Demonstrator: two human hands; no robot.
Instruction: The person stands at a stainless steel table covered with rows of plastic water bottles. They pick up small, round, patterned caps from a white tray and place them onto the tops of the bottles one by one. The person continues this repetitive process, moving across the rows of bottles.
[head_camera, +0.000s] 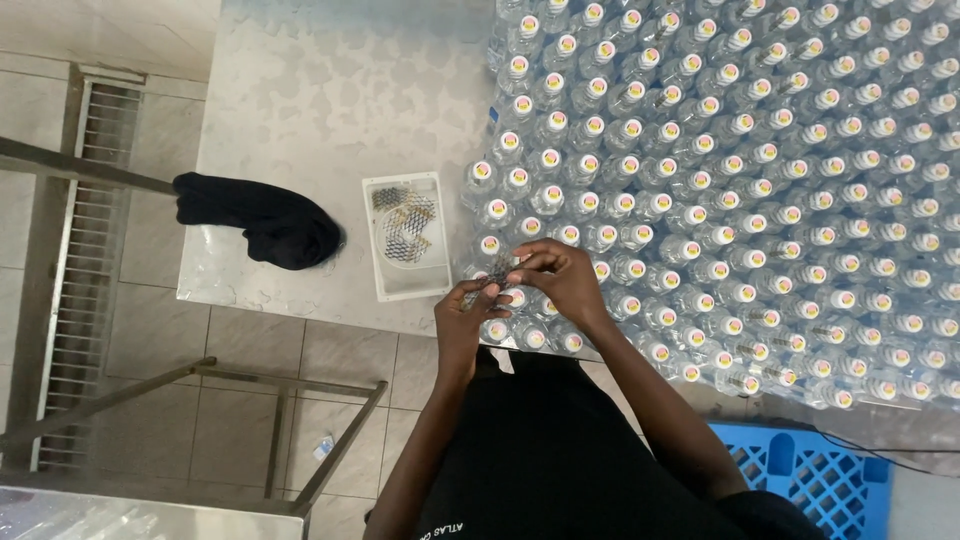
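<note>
Both forearms reaching forward, left hand (468, 312) and right hand (560, 278) meeting, fingertips pinching together.

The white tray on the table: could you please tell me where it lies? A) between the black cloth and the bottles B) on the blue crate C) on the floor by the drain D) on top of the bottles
A: the white tray lies on the table, with the black cloth on one side and the packed bottles on the other.
</note>
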